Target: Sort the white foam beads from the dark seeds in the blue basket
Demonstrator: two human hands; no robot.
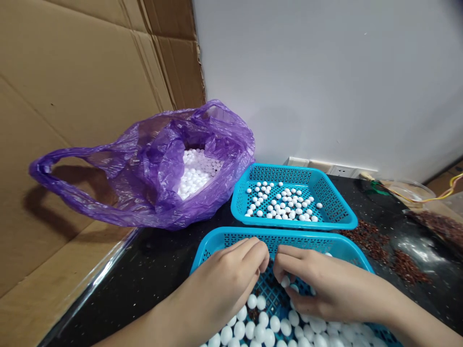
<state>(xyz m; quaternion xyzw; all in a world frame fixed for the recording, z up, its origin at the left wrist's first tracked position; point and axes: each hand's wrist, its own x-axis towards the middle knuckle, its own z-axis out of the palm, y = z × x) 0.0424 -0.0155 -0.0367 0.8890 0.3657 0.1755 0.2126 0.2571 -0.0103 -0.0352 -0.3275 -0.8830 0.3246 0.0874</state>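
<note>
Both my hands reach into the near blue basket [231,237], which holds several white beads [264,327] along its near side. My left hand [227,279] has its fingers curled down and bunched together over the basket floor. My right hand [318,282] is likewise curled, its fingertips pinched around a small white bead [286,282]. The two sets of fingertips almost touch in the middle of the basket. What my left fingers hold, if anything, is hidden.
A second blue basket [336,202] with several white beads stands just behind. A purple plastic bag [144,168] full of white beads lies at the left against cardboard [72,96]. Reddish-brown bits [376,243], clear bags and wires lie on the black table at right.
</note>
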